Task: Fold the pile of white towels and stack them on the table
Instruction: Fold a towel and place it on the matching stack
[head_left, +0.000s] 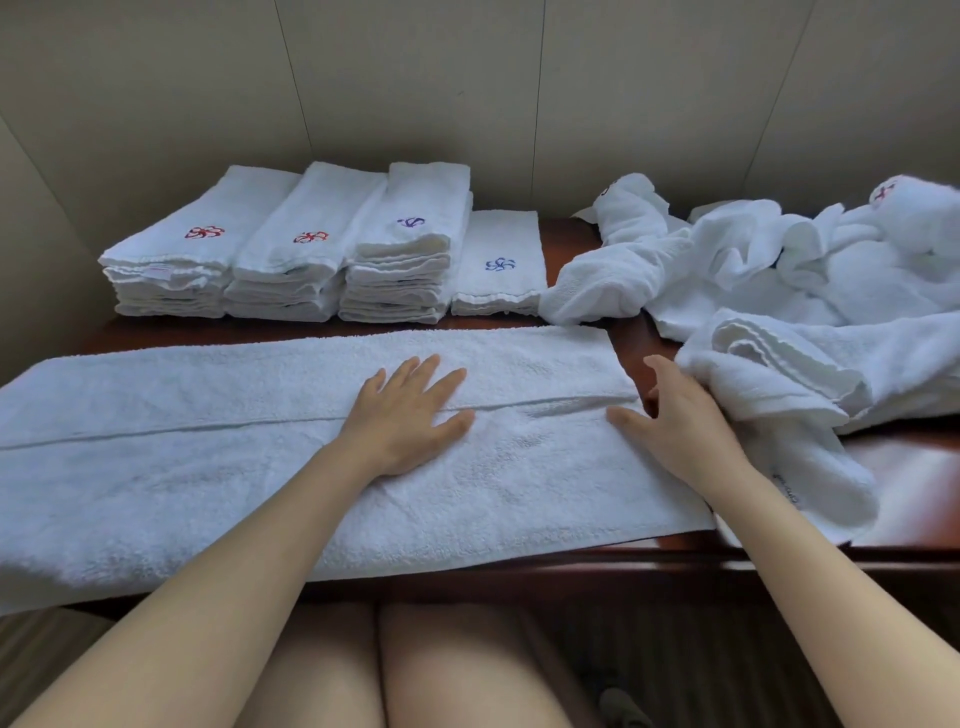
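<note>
Beige panelled wall (519, 93) with thin vertical seams behind; glossy dark reddish-brown wooden table (904, 467) against it; soft even light; dim floor (623, 665) below.

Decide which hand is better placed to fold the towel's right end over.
Right. The right hand rests open at the right end of the long flat white terry towel; the left hand presses its middle.

The spread towel (218, 467) ran off the left edge, and the unfolded pile (810, 270) was cut by the right edge. The pile hid the table (914, 499) beneath it, and small printed lettering on one hanging towel (810, 483) was too small to read
</note>
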